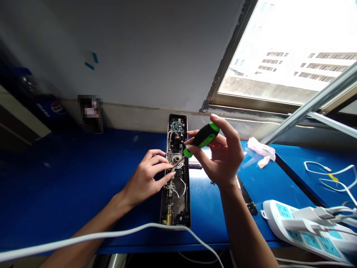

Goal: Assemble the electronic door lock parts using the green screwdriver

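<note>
A long, narrow black housing [178, 208], looking like an opened electronic door lock, lies on the blue table. Inside it show a circuit board [176, 127], white wires, a round fitting [176, 160] and a brass-coloured cylinder [169, 217]. My right hand [223, 156] is closed on the green and black handle of a screwdriver [205, 140], which slants down left into the housing's middle. From the left side, my left hand [152, 171] reaches over the housing's edge. Its thumb and index finger close together by the screwdriver's tip; what they pinch is hidden.
A white power strip [306, 230] with several plugs sits at the right. A white cable [83, 242] crosses the foreground past the housing's near end. Behind my right forearm lies a dark plate [247, 197]. Farther off are a tissue pack [261, 149] and a Pepsi bottle [48, 108].
</note>
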Demonstrator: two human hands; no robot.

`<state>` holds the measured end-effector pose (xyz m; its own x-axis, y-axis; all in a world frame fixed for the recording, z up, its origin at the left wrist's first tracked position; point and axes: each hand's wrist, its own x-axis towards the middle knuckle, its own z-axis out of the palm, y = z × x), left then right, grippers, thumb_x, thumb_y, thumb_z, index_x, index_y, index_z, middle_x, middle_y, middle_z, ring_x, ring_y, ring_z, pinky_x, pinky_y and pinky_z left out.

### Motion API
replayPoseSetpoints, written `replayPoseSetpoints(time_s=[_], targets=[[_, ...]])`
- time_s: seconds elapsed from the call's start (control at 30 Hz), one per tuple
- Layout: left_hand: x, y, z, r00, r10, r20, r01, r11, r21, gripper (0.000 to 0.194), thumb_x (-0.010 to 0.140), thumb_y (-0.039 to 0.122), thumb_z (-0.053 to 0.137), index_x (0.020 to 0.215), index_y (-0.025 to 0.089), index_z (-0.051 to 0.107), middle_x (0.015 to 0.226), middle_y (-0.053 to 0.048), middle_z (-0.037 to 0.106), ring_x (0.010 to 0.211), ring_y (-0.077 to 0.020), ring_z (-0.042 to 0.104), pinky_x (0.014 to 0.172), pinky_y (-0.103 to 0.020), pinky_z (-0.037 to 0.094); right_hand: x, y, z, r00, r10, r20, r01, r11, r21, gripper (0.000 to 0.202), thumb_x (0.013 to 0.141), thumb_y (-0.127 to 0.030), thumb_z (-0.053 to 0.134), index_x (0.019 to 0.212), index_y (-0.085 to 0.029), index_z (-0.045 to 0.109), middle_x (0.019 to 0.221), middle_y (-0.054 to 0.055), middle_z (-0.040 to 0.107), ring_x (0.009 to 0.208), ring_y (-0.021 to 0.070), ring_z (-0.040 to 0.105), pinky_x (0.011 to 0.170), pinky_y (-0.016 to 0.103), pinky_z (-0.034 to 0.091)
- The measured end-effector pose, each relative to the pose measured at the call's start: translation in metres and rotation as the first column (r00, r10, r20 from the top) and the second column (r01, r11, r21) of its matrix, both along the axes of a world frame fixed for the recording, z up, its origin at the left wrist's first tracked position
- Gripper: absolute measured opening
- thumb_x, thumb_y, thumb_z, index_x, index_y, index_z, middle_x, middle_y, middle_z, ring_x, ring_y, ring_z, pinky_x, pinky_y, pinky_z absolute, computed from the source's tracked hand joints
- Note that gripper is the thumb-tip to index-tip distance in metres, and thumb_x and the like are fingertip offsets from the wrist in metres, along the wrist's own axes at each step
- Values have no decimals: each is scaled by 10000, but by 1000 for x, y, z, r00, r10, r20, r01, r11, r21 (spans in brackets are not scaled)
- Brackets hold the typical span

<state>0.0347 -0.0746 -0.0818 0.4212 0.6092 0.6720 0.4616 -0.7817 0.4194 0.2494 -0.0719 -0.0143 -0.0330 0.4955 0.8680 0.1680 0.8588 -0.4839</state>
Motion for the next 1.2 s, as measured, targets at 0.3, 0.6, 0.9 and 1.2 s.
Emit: replayPoseSetpoints(time_s=[0.3,0.6,0.9,1.2], targets=[[-4,1,-3,987,15,-159,-23,998,-52,234,935,284,760,1145,182,758,1221,-114,700,1322,-328,505,1075,-514,544,-6,2,2,982,16,188,-36,994,102,747,852,-83,812,1501,-339,546,1301,44,752,1056,231,790,816,362,709],[-4,0,-2,988,43,-151,-50,998,-42,190,941,291,749,1106,199,771,1227,-106,695,1313,-326,512,1086,-516,542,-13,1,10,965,-17,262,-8,996,94,487,975,-274,708,1448,-310,597,1253,90,722,1008,218,727,825,380,669],[-7,1,-1,985,79,-156,-84,996,-25,194,949,316,745,1101,201,781,1260,-115,667,1314,-329,508,1074,-527,549,-15,-2,21,985,7,171,-17,998,55,344,902,-265,801,1240,-311,757,1077,49,689,925,192,704,787,365,662],[-7,1,0,985,72,-158,-76,997,-20,212,947,308,749,1121,192,778,1254,-122,663,1291,-323,523,1055,-517,562,-8,-1,21,990,57,132,-62,998,32,415,877,-170,815,1244,-355,767,1028,22,727,905,183,707,760,361,645]])
